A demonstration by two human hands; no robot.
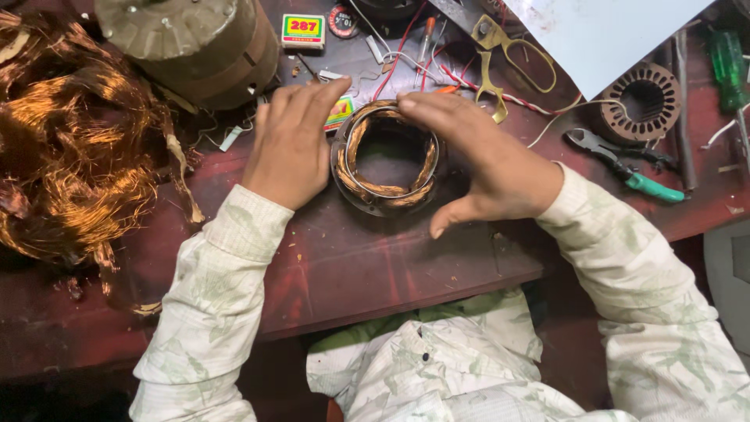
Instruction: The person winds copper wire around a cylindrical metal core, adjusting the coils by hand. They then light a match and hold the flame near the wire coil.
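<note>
Far left of the stator, a big tangle of loose copper wire spreads over the dark red worktop. Up and left of the stator stands a round motor housing, with a small yellow and green box just beside it.

The left hand lies flat, fingers together and stretched out, its edge touching the stator's left rim; it clamps nothing. A second small box peeks out between this hand's fingertips and the stator.

The stator sits on the worktop in the middle, directly in front of the person, a metal ring with copper windings lining its inside. Red and white leads run away from its far side.

The right hand curves over the stator's right rim, fingers laid on the top edge near the leads and thumb spread wide toward the person; it rests against the ring rather than closing around it.

Beyond and right of the stator lie brass-coloured scissors, then a white sheet. Further right is a smaller bare stator core, with green-handled pliers below it and a green screwdriver at the far right edge.
</note>
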